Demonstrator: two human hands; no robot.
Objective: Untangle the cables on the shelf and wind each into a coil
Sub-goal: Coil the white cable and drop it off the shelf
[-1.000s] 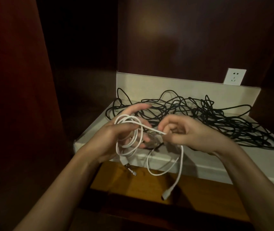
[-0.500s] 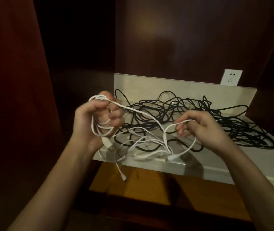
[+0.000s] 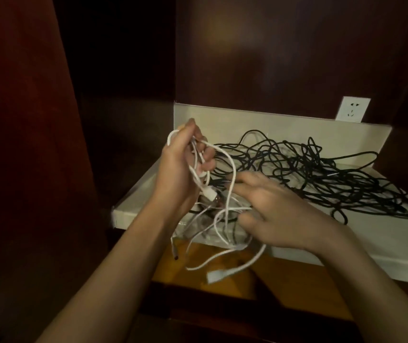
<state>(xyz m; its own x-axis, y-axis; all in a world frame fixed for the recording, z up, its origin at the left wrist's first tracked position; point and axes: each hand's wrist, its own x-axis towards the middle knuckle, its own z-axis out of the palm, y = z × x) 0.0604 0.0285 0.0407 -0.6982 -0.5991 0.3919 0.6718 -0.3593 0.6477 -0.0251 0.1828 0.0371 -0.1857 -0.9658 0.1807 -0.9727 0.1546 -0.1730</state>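
A dark red-brown cabinet wall [image 3: 24, 144] fills the left side, well apart from the grip. Next comes the left hand [image 3: 183, 167], raised above the near left corner of the white shelf [image 3: 383, 243], its fingers curled round several loops of the white cable [image 3: 231, 169]; a white plug end sits just below that fist, against the heel of the palm. From the grip the white cable falls in loose strands, some lying on the shelf's front edge, others hanging past it in front of the orange-brown wooden board [image 3: 284, 271] below, where two connector ends dangle. Just right of the grip and lower, the right hand [image 3: 279, 214] reaches in with its fingers stretched out and relaxed, fingertips touching a hanging white strand; whether it pinches that strand cannot be told. The shelf is a shallow tray with a raised back wall, and it holds a sprawling tangle of black cable [image 3: 321, 179], which lies behind and to the right of both hands, uncoiled, reaching towards the shelf's far right edge. Above that back wall, far right of the grip, a white wall socket [image 3: 352, 109] sits on the dark panel.
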